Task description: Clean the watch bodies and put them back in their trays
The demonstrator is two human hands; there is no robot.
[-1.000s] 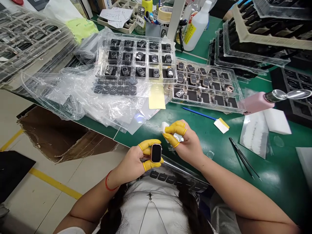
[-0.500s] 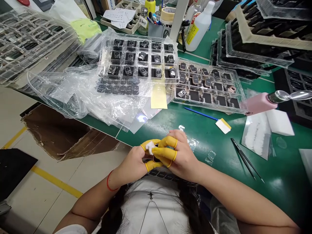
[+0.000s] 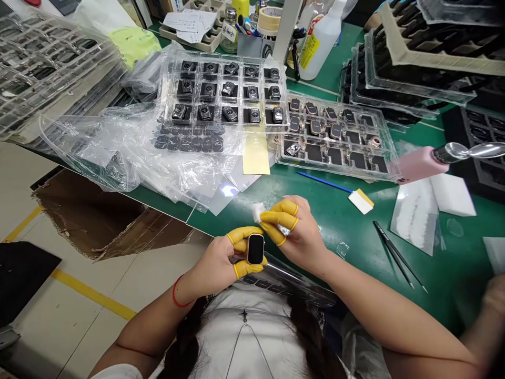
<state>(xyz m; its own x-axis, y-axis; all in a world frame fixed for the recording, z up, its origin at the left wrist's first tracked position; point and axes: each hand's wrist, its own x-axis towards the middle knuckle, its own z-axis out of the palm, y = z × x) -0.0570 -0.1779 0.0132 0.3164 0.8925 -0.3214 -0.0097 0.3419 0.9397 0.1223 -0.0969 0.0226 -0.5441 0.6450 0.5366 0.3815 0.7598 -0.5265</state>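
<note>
We hold a watch (image 3: 255, 249) in our left hand (image 3: 213, 261), its cotted fingers (image 3: 244, 234) closed around it, our right hand (image 3: 295, 231) pinching a white pad (image 3: 258, 212), with many watches left in the tray (image 3: 335, 169).

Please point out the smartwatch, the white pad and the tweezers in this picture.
smartwatch (image 3: 255, 249), head view, on its dark screen.
white pad (image 3: 258, 212), head view, on its middle.
tweezers (image 3: 395, 253), head view, on the middle of the shaft.

This is an electronics assembly workshop, with a green-matted workbench (image 3: 335, 231) and clear trays of smartwatches (image 3: 224, 55).
</note>
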